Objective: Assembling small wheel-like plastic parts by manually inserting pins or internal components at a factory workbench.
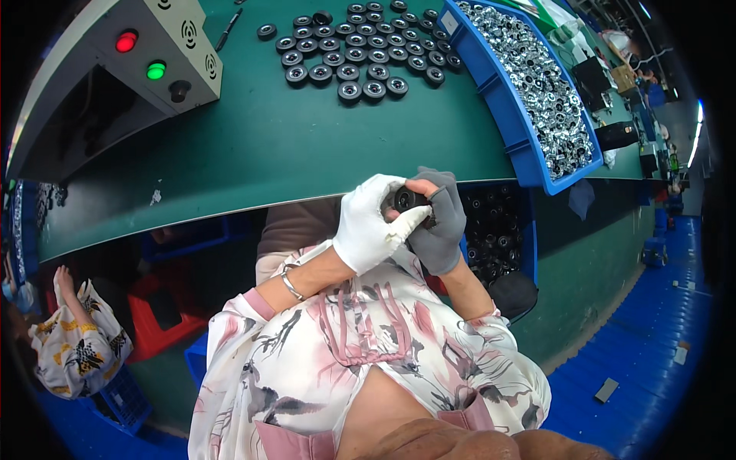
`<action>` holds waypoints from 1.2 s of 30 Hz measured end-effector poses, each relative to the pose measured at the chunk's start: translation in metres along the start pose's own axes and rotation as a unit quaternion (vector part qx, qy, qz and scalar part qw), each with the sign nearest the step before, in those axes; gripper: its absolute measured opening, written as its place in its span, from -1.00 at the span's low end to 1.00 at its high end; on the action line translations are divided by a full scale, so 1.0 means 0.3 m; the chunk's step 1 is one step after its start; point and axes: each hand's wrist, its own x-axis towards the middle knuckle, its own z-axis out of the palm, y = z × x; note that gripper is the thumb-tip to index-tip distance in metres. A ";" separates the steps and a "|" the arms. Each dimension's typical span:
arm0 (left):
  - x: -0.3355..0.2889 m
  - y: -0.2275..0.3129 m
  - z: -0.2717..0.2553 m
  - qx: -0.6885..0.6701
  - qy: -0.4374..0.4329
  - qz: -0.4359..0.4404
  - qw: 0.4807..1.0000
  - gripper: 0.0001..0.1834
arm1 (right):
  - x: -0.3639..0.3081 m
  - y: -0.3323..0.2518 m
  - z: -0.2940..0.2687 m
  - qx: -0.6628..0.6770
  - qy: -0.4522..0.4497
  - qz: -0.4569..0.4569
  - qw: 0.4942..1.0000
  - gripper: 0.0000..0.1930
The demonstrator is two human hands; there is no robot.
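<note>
My left hand (368,221), in a white glove, and my right hand (443,230), in a grey glove with bare fingertips, meet in front of the table edge. Between them they grip a small black wheel (407,199), its round face turned up; fingers cover part of its rim. Both hands are closed around it. Farther off on the green table (322,146) lie many similar black wheels (355,55) with shiny centres, grouped loosely and mostly flat.
A blue bin (512,134) of shiny metal parts (533,84) stands at the right. Below the table edge, a blue crate holds black wheels (498,230). At the left sits a control box (130,92) with red and green lights; a pen (229,29) lies beside it. Another person's arm (70,295) shows far left.
</note>
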 end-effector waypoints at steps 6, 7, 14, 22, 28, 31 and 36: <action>-0.019 -0.007 0.000 -0.224 -0.046 -0.142 0.963 -0.59 | -0.018 -0.004 -0.015 0.104 -0.004 0.128 0.986 -0.47; -0.010 0.014 -0.023 -0.333 -0.080 -0.232 0.910 -0.59 | -0.021 0.003 -0.024 0.140 -0.022 0.163 0.976 -0.49; -0.016 -0.001 -0.030 -0.343 -0.019 -0.229 0.911 -0.70 | 0.025 -0.039 -0.075 0.340 -0.065 0.330 0.878 -0.58; -0.025 -0.038 -0.022 -0.343 -0.034 -0.222 0.912 -0.76 | 0.031 -0.059 -0.079 0.222 -0.024 0.301 0.927 -0.84; -0.009 0.017 -0.012 -0.295 -0.132 -0.286 0.902 -0.64 | -0.018 -0.011 -0.194 0.226 -0.031 0.352 0.908 -0.85; -0.028 -0.007 -0.010 -0.274 -0.119 -0.189 0.935 -0.58 | -0.124 0.069 -0.351 0.017 -0.065 0.366 0.928 -0.83; -0.005 -0.025 -0.044 -0.261 -0.092 -0.166 0.946 -0.63 | -0.122 0.096 -0.439 -0.296 -0.060 0.173 0.937 -0.80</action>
